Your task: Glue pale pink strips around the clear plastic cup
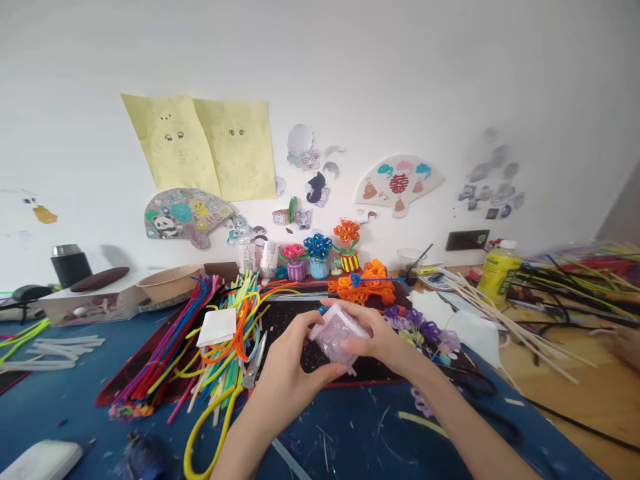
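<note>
Between both hands is a small pale-pink, see-through plastic container (336, 339), tilted above the dark mat (295, 317). My left hand (293, 367) grips its left side, fingers at the top and thumb at the lower edge. On the other side, my right hand (373, 337) is closed on it, with the thumb across its front. What lies inside is hard to make out. Yellow-handled scissors (229, 393) rest left of my left hand. Purple pipe-cleaner flowers (425, 328) lie beyond my right wrist, with orange pipe-cleaner pieces (363, 288) behind the container.
Bundles of coloured pipe cleaners (175, 340) cover the left of the mat, a white square (217, 327) on top. Small potted pipe-cleaner flowers (318, 257) line the wall. A yellow bottle (499, 272) and pale sticks (520, 327) stand right. Another person's hand (627, 347) shows at the right edge.
</note>
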Motion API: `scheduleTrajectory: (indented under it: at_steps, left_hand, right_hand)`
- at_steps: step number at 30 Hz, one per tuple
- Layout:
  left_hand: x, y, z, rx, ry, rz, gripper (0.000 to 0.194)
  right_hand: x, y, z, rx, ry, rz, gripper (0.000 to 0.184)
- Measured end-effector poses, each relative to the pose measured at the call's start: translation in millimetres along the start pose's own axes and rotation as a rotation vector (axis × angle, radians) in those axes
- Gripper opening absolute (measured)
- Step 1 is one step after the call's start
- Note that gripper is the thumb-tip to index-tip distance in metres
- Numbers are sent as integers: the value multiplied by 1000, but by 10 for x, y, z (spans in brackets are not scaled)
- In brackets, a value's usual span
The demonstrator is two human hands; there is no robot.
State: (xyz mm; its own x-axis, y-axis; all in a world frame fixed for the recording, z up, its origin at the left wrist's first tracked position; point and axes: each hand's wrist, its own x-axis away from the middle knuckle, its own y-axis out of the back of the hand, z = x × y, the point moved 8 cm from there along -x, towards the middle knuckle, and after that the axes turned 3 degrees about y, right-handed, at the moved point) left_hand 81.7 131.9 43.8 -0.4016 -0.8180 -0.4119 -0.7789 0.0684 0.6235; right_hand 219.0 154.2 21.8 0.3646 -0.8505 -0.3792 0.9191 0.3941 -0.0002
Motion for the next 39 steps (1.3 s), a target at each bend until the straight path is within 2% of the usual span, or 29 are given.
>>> scheduleTrajectory:
  at_steps: [17, 26, 39]
  left_hand:
    - [14, -12, -54, 11, -70, -8, 50]
    - [17, 2, -33, 3, -25, -23, 53]
    - [27, -10, -47, 17, -53, -13, 54]
  right_hand:
    - [9, 23, 79, 71, 49, 9, 75]
    - [20, 2, 137, 43, 65, 17, 76]
    - [31, 26, 149, 71, 89, 7, 76]
